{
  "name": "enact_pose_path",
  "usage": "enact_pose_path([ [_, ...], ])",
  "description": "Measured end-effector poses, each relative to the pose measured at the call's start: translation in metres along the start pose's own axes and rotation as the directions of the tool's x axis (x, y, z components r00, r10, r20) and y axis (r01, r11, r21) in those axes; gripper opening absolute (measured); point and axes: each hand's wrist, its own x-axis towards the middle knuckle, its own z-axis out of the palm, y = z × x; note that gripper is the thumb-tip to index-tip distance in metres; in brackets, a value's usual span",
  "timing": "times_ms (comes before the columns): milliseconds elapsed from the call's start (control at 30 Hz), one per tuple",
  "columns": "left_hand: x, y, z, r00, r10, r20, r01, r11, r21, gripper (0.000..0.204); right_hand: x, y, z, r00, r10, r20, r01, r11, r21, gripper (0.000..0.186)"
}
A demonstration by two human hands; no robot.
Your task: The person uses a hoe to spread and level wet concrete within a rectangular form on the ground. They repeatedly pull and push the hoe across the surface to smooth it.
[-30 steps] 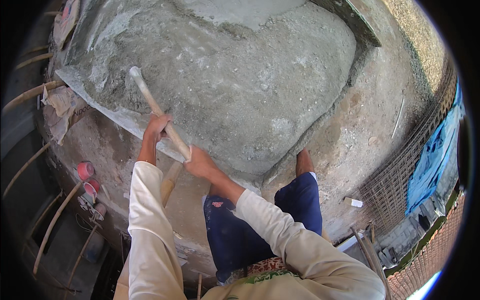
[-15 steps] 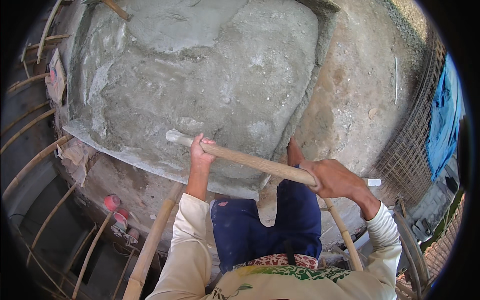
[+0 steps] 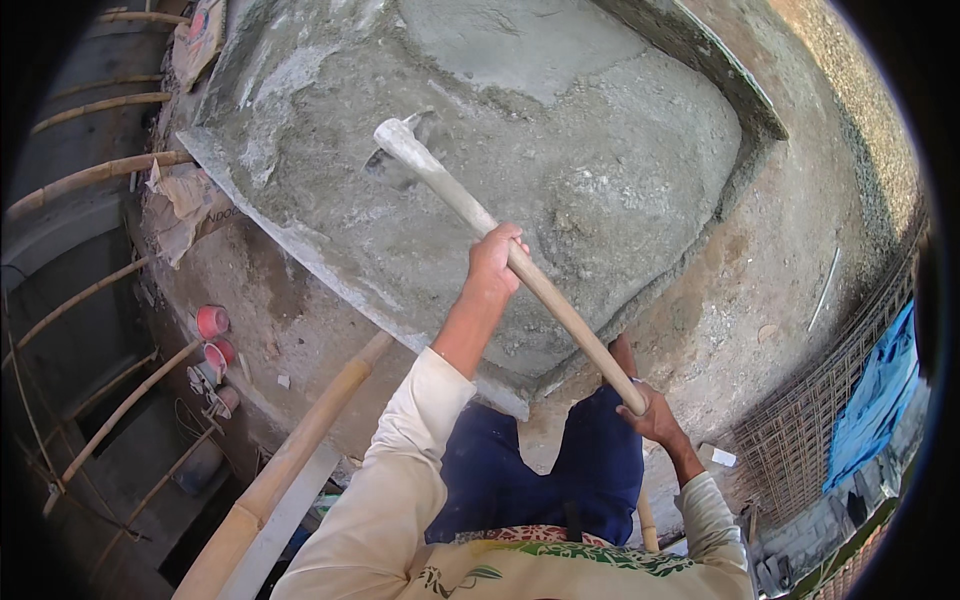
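My left hand (image 3: 495,257) is closed round the middle of the long wooden handle of a hoe (image 3: 562,308). Close to the handle's end, my right hand (image 3: 655,414) is wrapped round it, near my right knee. The hoe slants up and left, away from me. Its pale, mortar-caked head is over the wet grey mortar (image 3: 630,150), and part of the metal blade shows on both sides of the handle. Whether the blade's edge is sunk in the mortar I cannot tell. A low-walled mixing trough (image 3: 735,75) holds the mortar, smoother and wetter at the far side.
Bamboo poles (image 3: 290,470) stand at the left, one close beside my left arm. Small red buckets (image 3: 212,321) and torn paper sacks (image 3: 185,205) lie left of the trough. Wire mesh (image 3: 800,430) and a blue tarp (image 3: 875,395) are at the right, gravel (image 3: 870,100) beyond.
The hoe has swung from nearly level to a steeper slant, its head now farther away and its blade showing. My left hand has moved forward and right; my right hand has dropped nearer me.
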Motion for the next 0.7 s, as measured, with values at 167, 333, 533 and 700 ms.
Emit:
enact_pose_path([
  [167, -0.045, 0.246, -0.045, 0.589, 0.804, 0.085, -0.764, 0.519, 0.384, 0.072, 0.206, -0.182, 0.197, 0.977, -0.211, -0.007, 0.21, 0.971, 0.113, 0.025],
  [333, 0.017, 0.355, -0.158, 0.159, 0.931, 0.328, -0.183, -0.298, 0.937, 0.098, 0.402, -0.387, 0.318, 0.894, -0.437, -0.099, 0.448, 0.863, 0.235, 0.032],
  [533, 0.107, 0.352, -0.298, 0.716, 0.694, -0.079, 0.246, -0.145, 0.958, 0.104, 0.454, -0.372, 0.439, 0.951, -0.128, 0.28, 0.026, 0.939, 0.343, 0.039],
  [700, 0.125, 0.244, -0.339, 0.85, 0.523, -0.068, 0.079, 0.001, 0.997, 0.121, 0.388, -0.268, 0.437, 0.968, -0.02, 0.251, -0.049, 0.962, 0.269, 0.045],
])
